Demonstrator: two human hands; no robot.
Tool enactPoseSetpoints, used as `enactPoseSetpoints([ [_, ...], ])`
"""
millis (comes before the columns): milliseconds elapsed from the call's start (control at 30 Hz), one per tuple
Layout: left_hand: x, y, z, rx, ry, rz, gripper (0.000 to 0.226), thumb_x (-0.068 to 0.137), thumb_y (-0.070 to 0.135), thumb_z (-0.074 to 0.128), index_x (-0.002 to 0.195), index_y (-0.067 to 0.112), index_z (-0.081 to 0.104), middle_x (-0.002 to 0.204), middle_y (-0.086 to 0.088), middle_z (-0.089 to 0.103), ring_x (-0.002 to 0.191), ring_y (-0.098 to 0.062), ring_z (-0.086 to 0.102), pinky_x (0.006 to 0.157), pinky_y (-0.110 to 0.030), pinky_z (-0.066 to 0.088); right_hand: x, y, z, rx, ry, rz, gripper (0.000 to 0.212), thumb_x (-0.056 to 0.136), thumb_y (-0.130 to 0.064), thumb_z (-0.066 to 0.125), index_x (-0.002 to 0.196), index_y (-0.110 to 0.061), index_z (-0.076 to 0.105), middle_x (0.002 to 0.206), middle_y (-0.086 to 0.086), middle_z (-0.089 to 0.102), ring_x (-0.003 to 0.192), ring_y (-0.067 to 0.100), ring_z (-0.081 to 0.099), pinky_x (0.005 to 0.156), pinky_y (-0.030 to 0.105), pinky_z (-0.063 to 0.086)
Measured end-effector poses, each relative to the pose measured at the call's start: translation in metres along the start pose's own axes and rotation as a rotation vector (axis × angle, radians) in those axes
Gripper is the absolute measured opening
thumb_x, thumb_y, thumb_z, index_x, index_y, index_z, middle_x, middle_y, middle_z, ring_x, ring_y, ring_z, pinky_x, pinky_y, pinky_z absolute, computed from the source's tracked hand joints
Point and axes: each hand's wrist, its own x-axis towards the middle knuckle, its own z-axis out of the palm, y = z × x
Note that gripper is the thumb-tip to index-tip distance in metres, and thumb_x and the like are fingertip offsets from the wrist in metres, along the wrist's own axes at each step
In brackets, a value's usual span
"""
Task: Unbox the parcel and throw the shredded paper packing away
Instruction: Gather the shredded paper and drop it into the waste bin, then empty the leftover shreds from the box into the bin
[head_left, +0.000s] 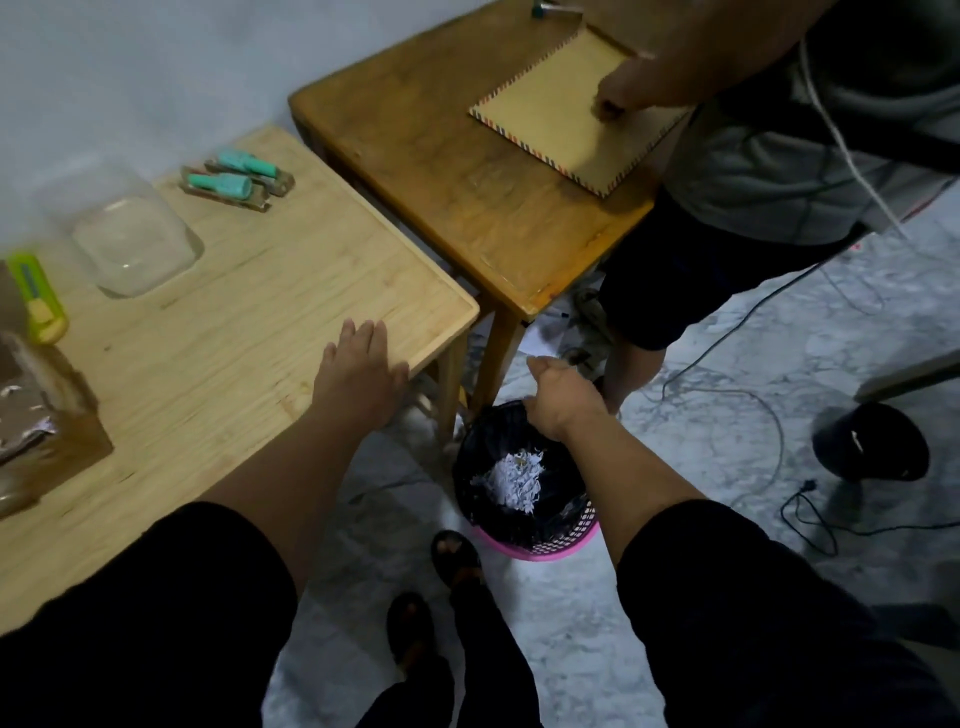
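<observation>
One wad of shredded paper (511, 475) lies inside the bin (524, 499). Left hand (361, 366) rests flat on the bench (234, 332), fingers extended. Right hand (558, 397) pinches the bin liner's rim; tugging risks tipping the bin and spilling paper.

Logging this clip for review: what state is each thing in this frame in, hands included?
Left hand: open, flat on the light table edge.
Right hand: gripping the black bin liner rim.
Bin: upright on the floor, shredded paper inside.
Parcel box: open, on the table.
Clear container: looks empty.
Envelope: flat on the darker table, under another person's hand.
</observation>
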Motion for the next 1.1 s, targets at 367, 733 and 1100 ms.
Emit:
enactPoseSetpoints([
  [367, -0.030, -0.030, -0.143, -0.023, -0.031, -0.242, 0.063, 0.098, 0.040, 0.031, 0.148, 0.010, 0.011, 0.151, -0.014, 0.027, 0.137, -0.028, 0.028, 0.105, -0.041, 0.036, -0.022, -0.124, -0.118, -0.144, 0.145, -0.294, 0.058, 0.096, -0.022, 0.038, 0.147, -0.011, 0.012, 0.156, 0.006, 0.016, 0.141, 0.025, 0.021, 0.110, 0.034, 0.028],
  [733, -0.073, -0.107, -0.215, -0.092, 0.173, -0.507, 0.063, 0.098, 0.039, 0.030, 0.148, 0.005, 0.011, 0.147, -0.018, 0.029, 0.137, -0.030, 0.027, 0.107, -0.038, 0.031, -0.029, -0.246, -0.154, -0.258, 0.360, -0.659, 0.063, 0.089, -0.017, 0.052, 0.142, -0.010, 0.020, 0.150, 0.007, 0.026, 0.138, 0.024, 0.024, 0.112, 0.035, 0.027],
  [1100, -0.144, -0.188, -0.182, -0.224, 0.240, -0.750, 0.055, 0.098, 0.037, 0.033, 0.141, 0.005, 0.026, 0.147, -0.015, 0.030, 0.137, -0.028, 0.026, 0.111, -0.037, 0.024, -0.032, -0.335, -0.095, -0.330, 0.208, -0.928, 0.068, 0.094, -0.034, 0.041, 0.147, -0.008, 0.006, 0.157, 0.006, 0.008, 0.145, 0.020, 0.005, 0.117, 0.034, 0.017],
])
